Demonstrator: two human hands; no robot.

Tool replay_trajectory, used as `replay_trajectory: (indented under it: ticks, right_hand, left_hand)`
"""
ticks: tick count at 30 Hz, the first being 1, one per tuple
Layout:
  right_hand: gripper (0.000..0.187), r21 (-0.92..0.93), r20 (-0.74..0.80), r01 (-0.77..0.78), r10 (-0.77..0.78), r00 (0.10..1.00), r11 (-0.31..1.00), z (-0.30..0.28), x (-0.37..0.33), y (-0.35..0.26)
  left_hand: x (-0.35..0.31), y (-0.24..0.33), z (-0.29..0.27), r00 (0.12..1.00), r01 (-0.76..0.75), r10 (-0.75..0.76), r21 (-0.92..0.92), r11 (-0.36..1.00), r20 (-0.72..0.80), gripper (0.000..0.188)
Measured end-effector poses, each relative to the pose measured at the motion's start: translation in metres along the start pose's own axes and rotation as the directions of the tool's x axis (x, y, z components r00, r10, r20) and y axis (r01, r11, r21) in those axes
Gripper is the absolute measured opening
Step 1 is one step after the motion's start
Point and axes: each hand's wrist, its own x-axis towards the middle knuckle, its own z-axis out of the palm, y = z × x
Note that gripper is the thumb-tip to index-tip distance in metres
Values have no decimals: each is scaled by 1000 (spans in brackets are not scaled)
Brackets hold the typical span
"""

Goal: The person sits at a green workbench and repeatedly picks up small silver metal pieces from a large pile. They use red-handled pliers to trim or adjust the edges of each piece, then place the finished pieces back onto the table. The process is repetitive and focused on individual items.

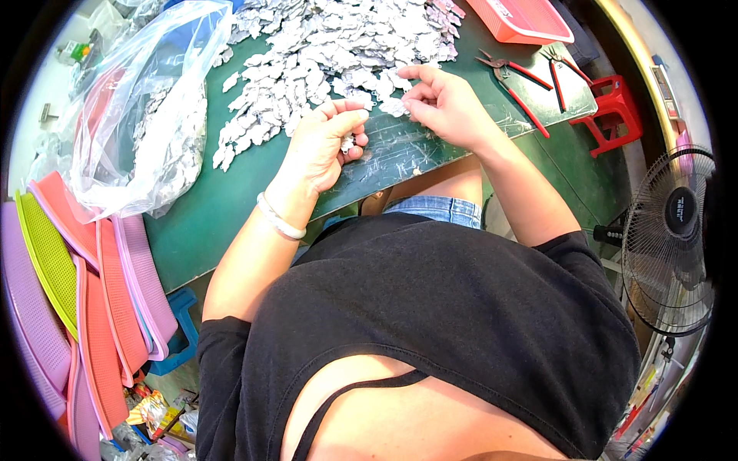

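Observation:
A wide heap of small, flat grey-white pieces (350,42) with wavy outlines spreads over the green table (400,150). At the heap's near edge my left hand (327,142) is closed, palm partly turned up. Several of the small pieces (347,144) show between its curled fingers, and its thumb presses against the index finger. My right hand (450,107) is a little to the right, index finger raised. A single flat piece (394,107) sits at its pinched thumb and middle fingertips. What else either hand covers is hidden.
A clear plastic bag (142,115) holding similar pieces stands at left. Stacked purple, orange and green baskets (104,307) lean below it. Red-handled pliers (515,88) and another pair (557,81) lie right, near a red basket (530,34). A red stool (613,115) and fan (669,238) stand beyond.

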Motion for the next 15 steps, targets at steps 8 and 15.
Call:
replay_trajectory:
  ticks: [8,15]
  right_hand:
    - [38,-411,25,341,-364,931,845,3,22,1]
    - [37,-616,113,448,-490,864,648,6,28,3]
  left_hand:
    - [0,1,4,1000,21,-21,35,999,2,10]
    - [-3,3,-4,999,20,-23,-103,994,-28,11]
